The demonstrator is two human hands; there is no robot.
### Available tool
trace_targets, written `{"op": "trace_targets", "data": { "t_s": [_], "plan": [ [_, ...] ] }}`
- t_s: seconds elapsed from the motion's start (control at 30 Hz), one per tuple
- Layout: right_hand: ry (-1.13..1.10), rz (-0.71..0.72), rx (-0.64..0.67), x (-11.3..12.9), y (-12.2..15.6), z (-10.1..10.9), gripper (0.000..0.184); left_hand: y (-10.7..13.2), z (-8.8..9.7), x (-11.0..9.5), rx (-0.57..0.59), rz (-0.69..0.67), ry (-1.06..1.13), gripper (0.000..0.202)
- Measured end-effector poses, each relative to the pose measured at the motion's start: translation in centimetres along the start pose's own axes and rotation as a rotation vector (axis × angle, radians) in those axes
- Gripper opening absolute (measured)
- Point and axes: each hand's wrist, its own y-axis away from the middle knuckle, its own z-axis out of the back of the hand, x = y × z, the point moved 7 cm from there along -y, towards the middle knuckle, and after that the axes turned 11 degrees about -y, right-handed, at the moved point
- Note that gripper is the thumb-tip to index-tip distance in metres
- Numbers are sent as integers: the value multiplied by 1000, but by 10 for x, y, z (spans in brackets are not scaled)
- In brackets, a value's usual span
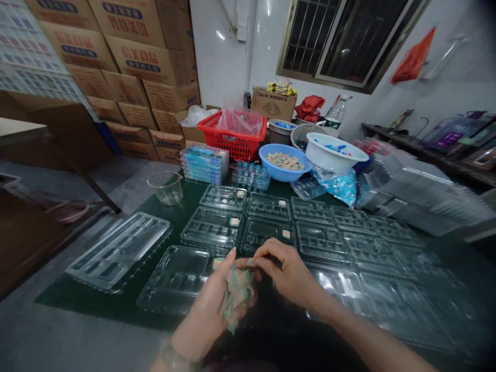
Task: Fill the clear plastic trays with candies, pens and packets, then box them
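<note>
On the dark green bench [91, 297], far left, lies a clear plastic blister tray [118, 252], with a clear measuring jug [166, 188] beyond it. The left hand [205, 305] is cupped, its fingers [231, 258] curled up around a loose heap of small pastel wrapped candies [236, 298] (too blurred to read any wrapper). Just beside it, the right hand [287, 271] has its fingers [267, 248] drawn together in a pinch on one candy, right above the heap. Around both hands spread more blister trays [267, 207], a few with a single candy in a compartment. Farther back are a stack of filled trays [204, 164], a red plastic basket [232, 135], a blue bowl [284, 163] of similar candies, and a white plastic bowl [336, 152].
</note>
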Motion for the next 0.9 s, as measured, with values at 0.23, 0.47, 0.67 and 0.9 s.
{"op": "trace_targets", "data": {
  "t_s": [0.23,0.47,0.67,0.9],
  "plan": [
    [-29,-76,250,9,3,-12,11,1,-5,0,57,-42,-54,43],
    [207,-57,201,11,9,-16,10,3,-4,1,3,-21,-77,45],
    [246,-1,215,12,11,-18,11,2,-6,3,23,-10,-73,47],
    [-31,-69,288,14,7,-11,9,1,-10,4,80,-15,-105,50]
  ]
}}
